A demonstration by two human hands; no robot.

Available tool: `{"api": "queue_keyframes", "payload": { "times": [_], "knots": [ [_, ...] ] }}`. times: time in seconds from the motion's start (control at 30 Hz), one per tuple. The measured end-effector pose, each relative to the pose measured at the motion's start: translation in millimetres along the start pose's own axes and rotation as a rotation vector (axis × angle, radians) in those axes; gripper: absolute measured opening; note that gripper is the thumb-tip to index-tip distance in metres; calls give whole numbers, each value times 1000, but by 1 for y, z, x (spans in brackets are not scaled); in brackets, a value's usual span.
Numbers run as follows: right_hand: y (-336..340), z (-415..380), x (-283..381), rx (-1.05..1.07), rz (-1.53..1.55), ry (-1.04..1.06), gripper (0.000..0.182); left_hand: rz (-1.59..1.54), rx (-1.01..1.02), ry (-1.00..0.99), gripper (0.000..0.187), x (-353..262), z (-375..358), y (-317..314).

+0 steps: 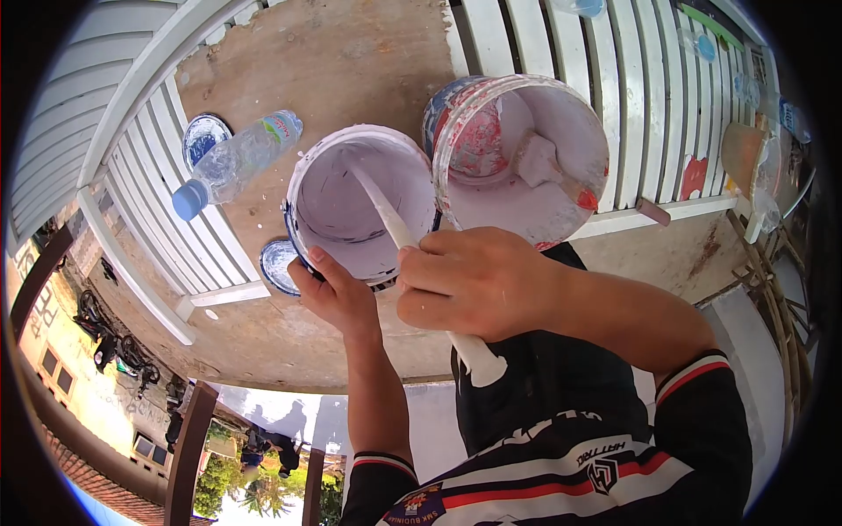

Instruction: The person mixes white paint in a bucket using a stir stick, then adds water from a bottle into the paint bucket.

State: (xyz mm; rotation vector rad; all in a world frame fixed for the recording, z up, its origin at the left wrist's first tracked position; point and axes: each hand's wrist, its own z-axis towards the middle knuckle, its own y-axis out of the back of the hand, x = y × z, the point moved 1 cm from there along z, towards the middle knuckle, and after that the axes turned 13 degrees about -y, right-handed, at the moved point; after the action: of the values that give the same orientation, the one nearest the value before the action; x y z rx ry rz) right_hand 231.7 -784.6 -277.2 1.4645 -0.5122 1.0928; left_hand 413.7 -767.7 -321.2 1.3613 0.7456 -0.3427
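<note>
A paint bucket [303, 188] with pale lilac paint inside stands on the worn wooden board. My left hand [340, 296] grips its near rim, thumb on top and the other fingers partly hidden. My right hand [481, 282] is closed around a long white paint-coated stick [386, 210]. The stick slants into the bucket, and its wider end sticks out below my fist. Just right of it is a larger paint-smeared bucket [583, 114], with a wide paintbrush [537, 159] and a red-and-white smeared surface inside.
A clear plastic bottle [237, 162] with a blue cap lies on the board [333, 53]. Two paint-stained blue lids [207, 136] are near it. White slats [605, 96] run along the right, with a small brown block [652, 210] at their edge. People stand far off at lower left.
</note>
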Motion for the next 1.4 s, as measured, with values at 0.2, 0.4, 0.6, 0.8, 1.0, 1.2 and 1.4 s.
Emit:
{"api": "queue_keyframes", "payload": {
  "times": [0.2,0.4,0.6,0.8,1.0,1.2,1.4],
  "knots": [
    [20,-5,5,140,153,-199,18,-58,-43,-12,34,5,-1,-4],
    [30,-14,14,84,169,-93,16,-77,-11,-32,33,9,1,-2],
    [-1,0,10,-12,-21,112,18,-72,-12,-8,32,4,2,-2],
    [-4,-17,16,257,-108,143,16,-98,23,-22,31,9,1,0],
    [11,-13,25,221,-70,138,16,-120,3,-26,31,15,-3,-1],
    [-7,-16,20,274,-118,175,16,-103,19,6,32,14,-4,0],
    [8,-24,33,336,-56,120,15,-138,28,-8,33,12,-5,0]
  ]
}}
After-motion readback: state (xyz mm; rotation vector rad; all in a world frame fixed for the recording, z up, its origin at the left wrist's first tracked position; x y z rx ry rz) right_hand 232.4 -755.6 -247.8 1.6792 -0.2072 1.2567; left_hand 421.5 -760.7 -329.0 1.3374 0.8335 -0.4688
